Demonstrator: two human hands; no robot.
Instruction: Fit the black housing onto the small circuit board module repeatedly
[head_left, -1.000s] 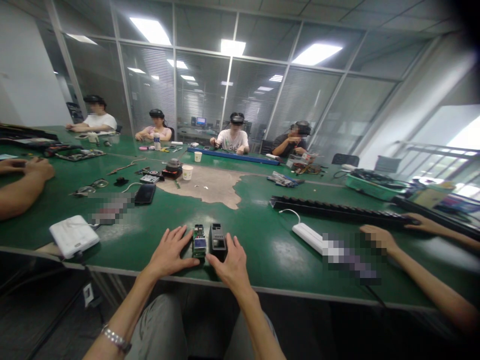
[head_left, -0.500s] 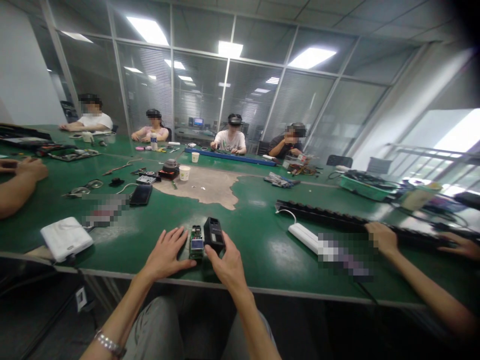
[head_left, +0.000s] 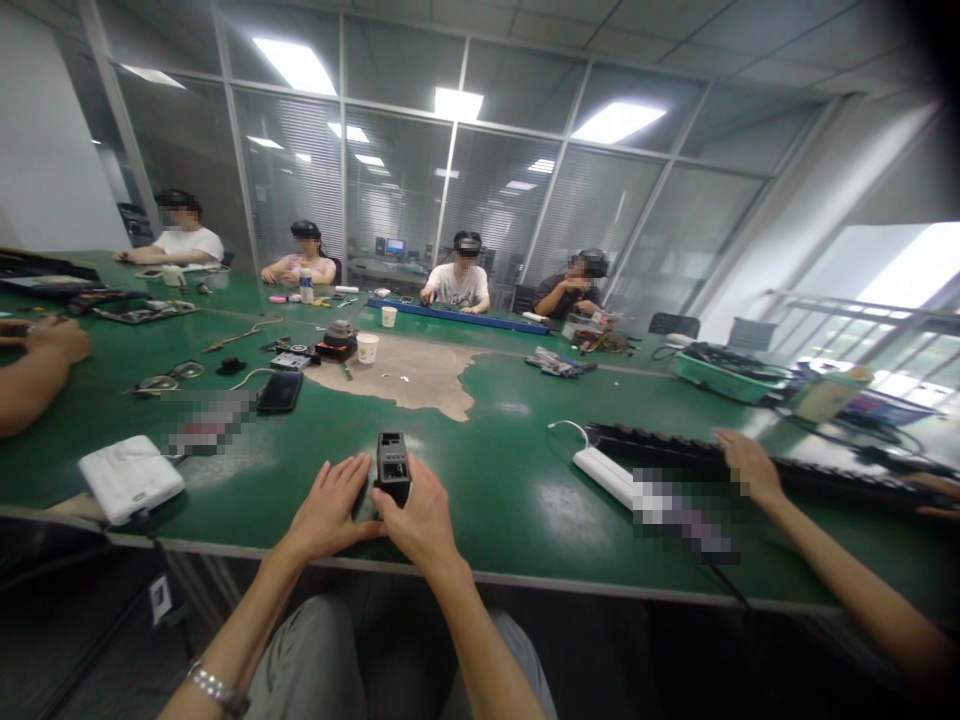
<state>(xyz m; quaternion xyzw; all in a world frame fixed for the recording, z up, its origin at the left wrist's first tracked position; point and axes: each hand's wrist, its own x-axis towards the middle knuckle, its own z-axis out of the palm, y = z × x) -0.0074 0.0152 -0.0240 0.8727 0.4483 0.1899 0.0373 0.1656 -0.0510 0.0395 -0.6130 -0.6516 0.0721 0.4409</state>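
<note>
My right hand [head_left: 421, 515] grips a black plastic casing [head_left: 392, 465] from its right side, thumb at the near end. The casing is narrow and box-like, with square openings in its top. It sits over the spot where a small circuit board with a screen lay; the board is hidden from view now. On the casing's left, my left hand [head_left: 334, 505] rests on the green table with its fingers stretched out and thumb toward the casing. Whether the left fingertips touch the casing I cannot tell.
A white box [head_left: 133, 478] and a dark phone [head_left: 280, 391] lie to the left. Rightward are a white power strip [head_left: 604, 475] and a long black toothed bar [head_left: 660, 450] under another person's hand [head_left: 750, 468]. Paper cups [head_left: 367, 348] and several people are farther back.
My right hand has moved the black casing leftward, from beside the circuit board to over it, covering the board. My left hand has stayed nearly in place.
</note>
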